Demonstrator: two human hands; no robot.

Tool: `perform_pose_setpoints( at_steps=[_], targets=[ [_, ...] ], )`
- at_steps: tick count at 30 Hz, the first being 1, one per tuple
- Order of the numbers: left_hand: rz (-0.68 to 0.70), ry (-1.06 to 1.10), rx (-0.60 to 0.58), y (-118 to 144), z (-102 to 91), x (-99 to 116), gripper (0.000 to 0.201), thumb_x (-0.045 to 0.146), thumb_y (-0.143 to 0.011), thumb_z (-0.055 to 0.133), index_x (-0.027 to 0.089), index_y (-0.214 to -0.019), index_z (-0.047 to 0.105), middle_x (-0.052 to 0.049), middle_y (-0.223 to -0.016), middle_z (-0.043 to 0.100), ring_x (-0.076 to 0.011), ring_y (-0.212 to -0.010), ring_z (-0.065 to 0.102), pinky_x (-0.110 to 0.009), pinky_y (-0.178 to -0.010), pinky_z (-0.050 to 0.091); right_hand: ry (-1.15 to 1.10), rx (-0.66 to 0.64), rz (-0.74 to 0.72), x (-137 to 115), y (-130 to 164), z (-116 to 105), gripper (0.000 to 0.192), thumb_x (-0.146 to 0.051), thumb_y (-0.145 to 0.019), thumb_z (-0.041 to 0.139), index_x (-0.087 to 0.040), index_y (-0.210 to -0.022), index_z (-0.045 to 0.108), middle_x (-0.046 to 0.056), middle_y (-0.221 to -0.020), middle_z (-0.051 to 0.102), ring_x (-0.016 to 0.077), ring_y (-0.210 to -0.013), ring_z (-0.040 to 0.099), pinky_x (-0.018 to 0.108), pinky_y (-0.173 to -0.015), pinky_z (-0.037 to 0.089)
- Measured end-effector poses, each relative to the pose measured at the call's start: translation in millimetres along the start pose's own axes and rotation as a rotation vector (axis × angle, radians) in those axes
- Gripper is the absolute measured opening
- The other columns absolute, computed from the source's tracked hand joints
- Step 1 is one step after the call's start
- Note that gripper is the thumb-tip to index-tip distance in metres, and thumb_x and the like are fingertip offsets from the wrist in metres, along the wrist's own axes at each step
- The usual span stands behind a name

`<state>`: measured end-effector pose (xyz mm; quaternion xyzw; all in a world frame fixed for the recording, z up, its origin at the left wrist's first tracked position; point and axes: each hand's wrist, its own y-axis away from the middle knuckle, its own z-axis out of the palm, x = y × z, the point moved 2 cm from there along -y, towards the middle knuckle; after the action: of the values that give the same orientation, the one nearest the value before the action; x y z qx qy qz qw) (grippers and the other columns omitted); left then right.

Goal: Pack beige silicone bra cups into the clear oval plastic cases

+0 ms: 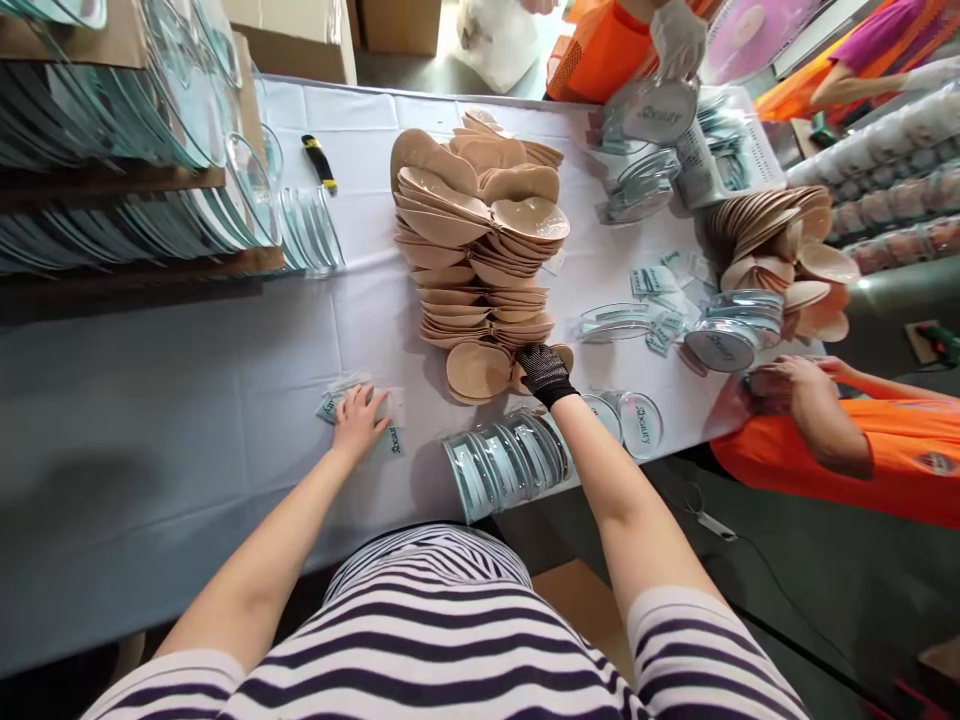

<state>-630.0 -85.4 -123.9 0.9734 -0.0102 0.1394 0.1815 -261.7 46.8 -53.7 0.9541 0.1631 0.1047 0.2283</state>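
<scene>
My left hand (360, 424) rests with its fingers spread on a small pile of printed cards (328, 406) in thin clear sleeves. My right hand (546, 373), in a black dotted glove, closes over the middle of the nearest beige stick-on bra (478, 370); its fingertips are partly hidden. Beyond it, a long row of beige bra cups (491, 270) lies nested in overlapping stacks. Just below my right hand, clear oval cases (506, 462) stand in a row along the table's front edge.
Racks of clear cases (135, 220) stand at the left, near a black-and-yellow cutter (319, 164). To the right lie loose cards (660, 300), more cases (720, 345) and cups (780, 250). A co-worker in an orange vest (885, 450) works at the right edge; another stands across the table.
</scene>
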Motion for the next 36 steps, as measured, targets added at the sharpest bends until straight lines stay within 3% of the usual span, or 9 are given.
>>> perform_pose_setpoints(
  at_steps=[6,9,15,21,26,29,31,33,36],
  targets=[
    [-0.051,0.034,0.059,19,-0.4,17,0.048,0.034,-0.094,0.05,0.022,-0.14,0.053,-0.015,-0.156,0.037,-0.0331,-0.15,0.022,-0.057,-0.12,0.017,0.035,-0.005,0.053,10,-3,13,0.033,-0.009,-0.084,0.053,-0.007,-0.115,0.064,0.024,-0.115,0.065,0.0323,-0.105,0.059,0.04,-0.084,0.042],
    [-0.079,0.08,0.084,29,-1.6,25,0.048,0.034,-0.094,0.048,0.022,-0.14,0.052,-0.014,-0.156,0.037,-0.033,-0.15,0.022,-0.058,-0.12,0.018,0.032,0.025,0.055,23,8,18,0.039,-0.013,-0.084,0.056,-0.007,-0.123,0.059,0.024,-0.118,0.064,0.0323,-0.106,0.058,0.042,-0.087,0.04],
    [-0.123,0.131,0.106,47,-1.1,41,0.047,0.036,-0.093,0.047,0.022,-0.137,0.055,-0.014,-0.154,0.039,-0.0335,-0.149,0.024,-0.057,-0.119,0.022,0.03,0.091,-0.055,39,17,22,0.05,-0.019,-0.082,0.062,-0.014,-0.131,0.055,0.019,-0.138,0.053,0.0323,-0.12,0.048,0.041,-0.098,0.032],
    [-0.185,0.129,0.145,62,6.0,51,0.044,0.034,-0.092,0.049,0.024,-0.134,0.057,-0.012,-0.152,0.042,-0.0316,-0.148,0.027,-0.053,-0.119,0.025,0.037,0.117,-0.097,44,7,24,0.043,-0.018,-0.083,0.061,-0.012,-0.125,0.058,0.02,-0.123,0.061,0.0317,-0.11,0.052,0.041,-0.092,0.034],
    [-0.237,0.116,0.195,73,8.6,62,0.042,0.033,-0.092,0.048,0.023,-0.132,0.058,-0.012,-0.151,0.044,-0.0317,-0.147,0.029,-0.052,-0.118,0.029,0.05,0.127,-0.144,56,11,36,0.04,-0.023,-0.084,0.06,-0.012,-0.123,0.059,0.018,-0.127,0.059,0.0312,-0.113,0.05,0.041,-0.096,0.031],
    [-0.138,0.115,0.225,65,-1.8,87,0.042,0.031,-0.092,0.05,0.022,-0.131,0.06,-0.012,-0.15,0.046,-0.032,-0.147,0.029,-0.051,-0.12,0.026,0.055,0.129,-0.109,64,12,44,0.044,-0.026,-0.083,0.062,-0.01,-0.123,0.057,0.02,-0.124,0.059,0.0323,-0.111,0.051,0.041,-0.096,0.031],
    [0.018,0.144,0.2,48,-12.7,116,0.04,0.03,-0.093,0.048,0.022,-0.131,0.061,-0.01,-0.147,0.05,-0.0304,-0.146,0.031,-0.049,-0.121,0.026,0.056,0.132,-0.07,68,10,46,0.047,-0.028,-0.082,0.063,-0.008,-0.124,0.056,0.021,-0.121,0.06,0.0332,-0.108,0.052,0.042,-0.094,0.032],
    [0.223,0.195,0.087,23,-21.1,153,0.041,0.028,-0.095,0.045,0.022,-0.132,0.06,-0.008,-0.142,0.056,-0.027,-0.143,0.038,-0.045,-0.12,0.029,0.059,0.135,-0.055,69,6,46,0.045,-0.031,-0.082,0.063,-0.009,-0.12,0.057,0.021,-0.117,0.062,0.0335,-0.106,0.053,0.043,-0.095,0.031],
    [0.455,0.238,-0.176,-19,-21.1,209,0.043,0.027,-0.094,0.046,0.023,-0.136,0.057,-0.007,-0.14,0.059,-0.0223,-0.132,0.052,-0.037,-0.112,0.041,0.066,0.139,-0.071,70,1,42,0.041,-0.032,-0.082,0.064,-0.01,-0.116,0.059,0.02,-0.113,0.064,0.0331,-0.104,0.054,0.045,-0.099,0.028]
  ],
)
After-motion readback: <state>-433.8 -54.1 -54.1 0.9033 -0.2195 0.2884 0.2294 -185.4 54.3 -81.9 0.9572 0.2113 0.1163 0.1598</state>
